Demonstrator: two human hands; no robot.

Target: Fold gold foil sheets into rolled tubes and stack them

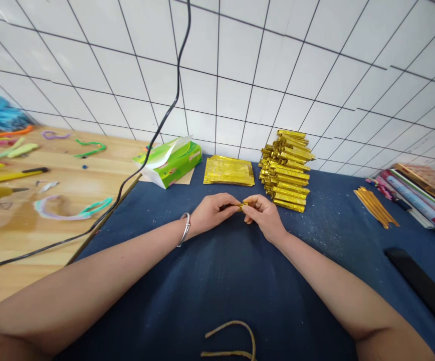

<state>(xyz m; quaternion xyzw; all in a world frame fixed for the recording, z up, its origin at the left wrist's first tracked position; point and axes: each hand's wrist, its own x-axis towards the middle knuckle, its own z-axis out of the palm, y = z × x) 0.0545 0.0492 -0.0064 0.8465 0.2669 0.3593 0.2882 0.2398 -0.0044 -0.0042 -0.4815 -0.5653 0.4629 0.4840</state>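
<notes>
My left hand (214, 211) and my right hand (264, 215) meet above the dark blue cloth. Both pinch a small gold strip (242, 205) between their fingertips, and much of it is hidden by the fingers. Just beyond them lies a flat stack of gold foil sheets (228, 171). To the right of that stack, a tall pile of folded gold strips (287, 173) rises close to my right hand. A silver bracelet (184, 229) circles my left wrist.
A green tissue pack (178, 163) stands at the back left. A black cable (119, 196) crosses the wooden table (57, 240). Bronze strips (376, 206), books (424, 200) and a long black object (424, 288) lie right. Curved cords (249, 331) lie near the front.
</notes>
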